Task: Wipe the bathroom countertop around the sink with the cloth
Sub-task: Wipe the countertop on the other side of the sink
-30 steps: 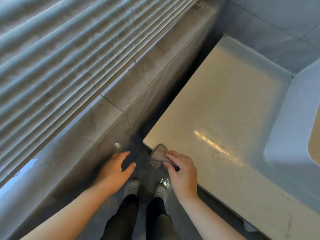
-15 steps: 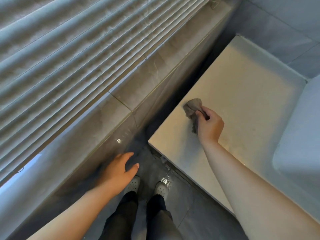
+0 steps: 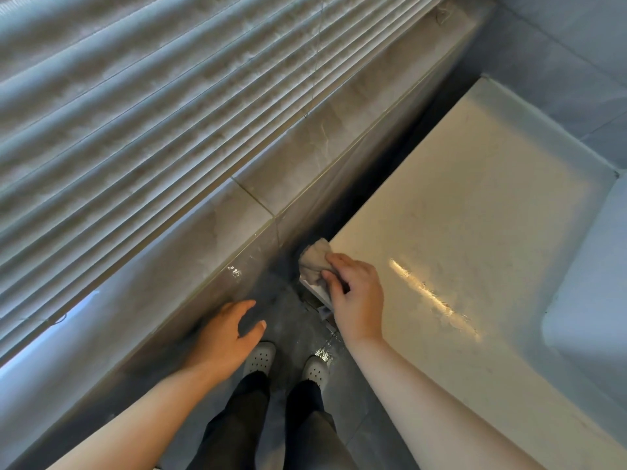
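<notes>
- The sink [image 3: 583,300] shows only its pale outer rim at the right edge; I cannot see into it.
- The cloth [image 3: 314,262] is a crumpled grey-beige wad. It sits on the near left corner of the cream table [image 3: 475,198] and bulges over the edge.
- My right grip [image 3: 356,300] is clamped on the cloth, palm down, fingertips curled onto it.
- My left grip [image 3: 227,334] is apart, fingers loosely spread and holding nothing, above the floor beside the tiled ledge [image 3: 288,157].
- Half a second ago the cloth was farther up the table's left edge; it has now come back to the near corner. The left grip has hardly shifted.
</notes>
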`<action>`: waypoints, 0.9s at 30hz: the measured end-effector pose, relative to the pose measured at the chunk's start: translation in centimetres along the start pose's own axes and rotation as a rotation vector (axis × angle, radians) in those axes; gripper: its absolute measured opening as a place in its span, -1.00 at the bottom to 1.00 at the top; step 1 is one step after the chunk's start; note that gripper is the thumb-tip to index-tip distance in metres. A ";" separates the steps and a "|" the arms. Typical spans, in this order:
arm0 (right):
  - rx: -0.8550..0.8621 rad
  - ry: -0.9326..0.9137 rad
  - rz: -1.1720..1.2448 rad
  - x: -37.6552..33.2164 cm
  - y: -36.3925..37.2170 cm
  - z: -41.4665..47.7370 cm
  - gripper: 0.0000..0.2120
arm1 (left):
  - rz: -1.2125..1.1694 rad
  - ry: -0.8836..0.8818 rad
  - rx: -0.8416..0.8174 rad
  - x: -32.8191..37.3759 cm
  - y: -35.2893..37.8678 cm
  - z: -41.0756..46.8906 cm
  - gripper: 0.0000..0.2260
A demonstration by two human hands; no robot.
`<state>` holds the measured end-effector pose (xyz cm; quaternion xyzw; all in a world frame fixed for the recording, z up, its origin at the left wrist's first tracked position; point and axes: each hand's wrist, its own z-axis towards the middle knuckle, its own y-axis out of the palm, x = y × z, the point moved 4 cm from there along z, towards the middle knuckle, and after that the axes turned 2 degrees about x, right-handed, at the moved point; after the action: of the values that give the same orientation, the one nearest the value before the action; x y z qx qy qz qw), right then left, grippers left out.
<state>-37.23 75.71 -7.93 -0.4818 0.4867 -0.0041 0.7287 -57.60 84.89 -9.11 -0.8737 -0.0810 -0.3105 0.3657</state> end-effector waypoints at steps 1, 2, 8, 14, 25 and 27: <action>-0.015 -0.014 -0.010 -0.2 0.1 -0.5 -0.73 | 0.004 -0.003 0.003 -0.1 -0.1 -0.1 -0.56; -0.031 -0.034 -0.020 -0.4 0.1 -0.9 -0.73 | 0.006 -0.004 0.004 -0.2 -0.1 -0.2 -0.56; -0.168 -0.022 0.097 -0.8 -0.8 -2.5 -0.75 | 0.019 -0.017 -0.009 -0.4 -0.3 -0.9 -0.56; 0.009 0.364 0.447 1.4 -6.7 -3.8 -0.74 | 0.054 0.031 -0.057 1.7 -0.4 -1.1 -0.55; 0.628 0.621 0.235 13.2 -18.3 -3.1 -0.75 | 0.174 0.445 -0.045 10.6 2.4 -2.1 -0.52; 0.673 0.658 0.162 14.7 -18.7 -4.2 -0.74 | 0.218 0.503 -0.058 11.5 3.3 -2.1 -0.52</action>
<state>-23.88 55.78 -5.35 -0.1527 0.6993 -0.2568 0.6494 -48.25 80.08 -3.07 -0.7827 0.1158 -0.4788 0.3804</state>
